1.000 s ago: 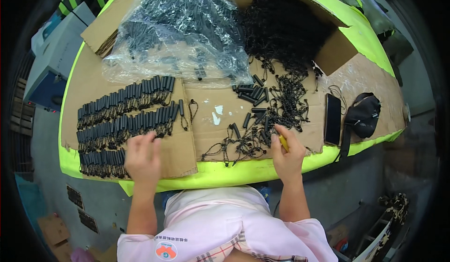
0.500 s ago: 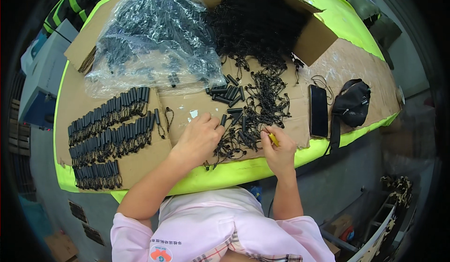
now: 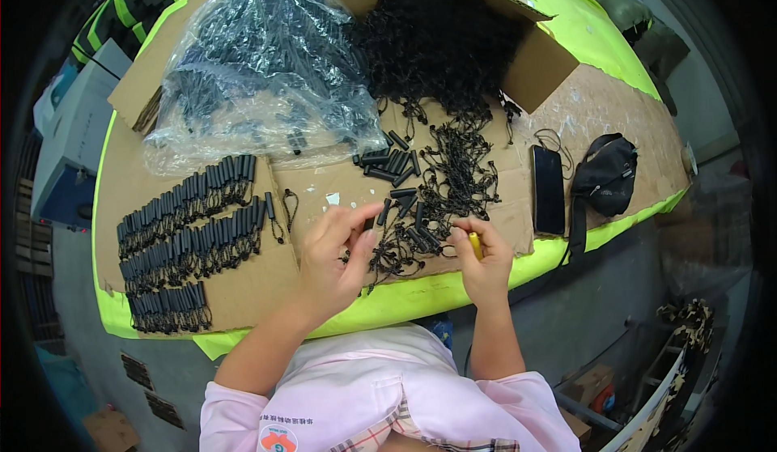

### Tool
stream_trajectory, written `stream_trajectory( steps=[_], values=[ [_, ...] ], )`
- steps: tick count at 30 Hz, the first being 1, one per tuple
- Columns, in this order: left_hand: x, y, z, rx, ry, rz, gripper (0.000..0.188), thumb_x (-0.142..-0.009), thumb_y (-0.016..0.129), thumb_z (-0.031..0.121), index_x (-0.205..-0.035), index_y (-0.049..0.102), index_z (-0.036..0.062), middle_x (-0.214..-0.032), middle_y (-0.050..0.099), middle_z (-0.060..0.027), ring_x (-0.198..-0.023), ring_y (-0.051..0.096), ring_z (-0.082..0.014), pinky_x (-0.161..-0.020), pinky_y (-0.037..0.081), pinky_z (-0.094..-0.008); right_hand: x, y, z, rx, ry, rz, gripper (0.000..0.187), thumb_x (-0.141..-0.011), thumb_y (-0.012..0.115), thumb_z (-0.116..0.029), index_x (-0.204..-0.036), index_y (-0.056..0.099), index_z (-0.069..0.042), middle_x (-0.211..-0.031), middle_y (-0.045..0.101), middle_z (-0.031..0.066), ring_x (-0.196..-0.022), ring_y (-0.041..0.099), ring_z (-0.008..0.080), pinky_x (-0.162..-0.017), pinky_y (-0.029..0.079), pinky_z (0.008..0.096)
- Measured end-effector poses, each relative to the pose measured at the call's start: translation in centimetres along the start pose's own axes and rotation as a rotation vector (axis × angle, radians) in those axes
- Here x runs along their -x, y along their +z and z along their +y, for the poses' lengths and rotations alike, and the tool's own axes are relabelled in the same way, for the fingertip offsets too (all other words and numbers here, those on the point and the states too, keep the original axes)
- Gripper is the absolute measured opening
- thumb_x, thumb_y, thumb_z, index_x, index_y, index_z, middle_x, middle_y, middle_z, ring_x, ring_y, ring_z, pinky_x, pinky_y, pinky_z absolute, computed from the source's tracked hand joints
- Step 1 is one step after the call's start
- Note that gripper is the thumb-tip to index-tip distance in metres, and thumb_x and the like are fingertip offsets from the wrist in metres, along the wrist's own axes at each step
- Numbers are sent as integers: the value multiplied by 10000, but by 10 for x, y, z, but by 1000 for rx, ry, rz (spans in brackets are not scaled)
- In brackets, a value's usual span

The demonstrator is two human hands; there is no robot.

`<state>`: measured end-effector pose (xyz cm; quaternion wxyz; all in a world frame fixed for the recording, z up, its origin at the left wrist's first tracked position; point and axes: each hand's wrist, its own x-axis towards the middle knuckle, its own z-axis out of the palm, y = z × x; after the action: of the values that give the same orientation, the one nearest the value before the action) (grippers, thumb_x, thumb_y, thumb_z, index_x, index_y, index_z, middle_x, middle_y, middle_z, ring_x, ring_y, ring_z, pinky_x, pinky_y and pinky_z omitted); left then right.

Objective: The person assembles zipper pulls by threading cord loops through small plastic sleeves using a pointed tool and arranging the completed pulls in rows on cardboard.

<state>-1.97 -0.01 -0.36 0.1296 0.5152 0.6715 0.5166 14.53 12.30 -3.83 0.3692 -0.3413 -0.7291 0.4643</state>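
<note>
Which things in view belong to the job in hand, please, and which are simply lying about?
Part of the job, as it appears:
yellow tool, in the right hand
loose black tubes, near the left hand
loose black cord loops
rows of tubes with cords attached
cardboard box of black cords
clear plastic bag of dark pieces

Apparently just lying about:
phone
black pouch with strap

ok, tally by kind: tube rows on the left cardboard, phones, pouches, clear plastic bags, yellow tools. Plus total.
Rows of black tubes: 3
Phone: 1
Black pouch: 1
Clear plastic bag: 1
Yellow tool, in the right hand: 1
Total: 7
</note>
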Motion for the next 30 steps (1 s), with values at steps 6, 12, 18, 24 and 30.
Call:
stream_trajectory(
  steps=[6, 12, 18, 24, 30],
  values=[
    [17, 8, 3, 1080, -714, 80, 300, -834, 587, 47, -1123, 510, 29, -838, 566, -49, -642, 554, -107, -575, 508, -235, 4, 1, -17, -953, 415, -279, 144, -834, 577, -56, -958, 588, 15, -805, 629, 78, -491, 446, 29, -408, 310, 153],
    [23, 3, 1, 1198, -719, 165, 299, -830, 613, 69, -1097, 487, 25, -834, 584, -45, -667, 587, -101, -600, 523, -223, 15, 26, -38, -920, 400, -495, 226, -868, 516, -52, -1073, 530, 41, -849, 637, 157, -421, 434, 56, -399, 338, 189],
    [28, 6, 4, 1196, -684, 239, 278, -806, 626, 38, -1054, 502, 34, -830, 613, -86, -632, 580, -104, -579, 498, -216, 30, 33, -40, -104, -93, -435, 207, -789, 614, -19, -993, 596, 7, -790, 654, 108, -639, 632, 143, -544, 489, 263],
    [31, 8, 7, 1167, -634, 284, 280, -804, 633, 43, -1047, 495, 32, -840, 615, -97, -648, 578, -104, -601, 499, -223, 26, 41, -44, 201, -482, -197, 140, -703, 662, -19, -810, 572, -20, -613, 568, 96, -484, 554, 226, -431, 425, 307],
    [34, 14, 7, 969, -512, 338, 271, -800, 638, 35, -1030, 495, 22, -853, 599, -92, -691, 576, -115, -626, 504, -231, 25, 44, -42, 281, -509, -174, 149, -659, 680, -38, -754, 565, -26, -573, 546, 77, -441, 523, 216, -410, 407, 307]
  ],
)
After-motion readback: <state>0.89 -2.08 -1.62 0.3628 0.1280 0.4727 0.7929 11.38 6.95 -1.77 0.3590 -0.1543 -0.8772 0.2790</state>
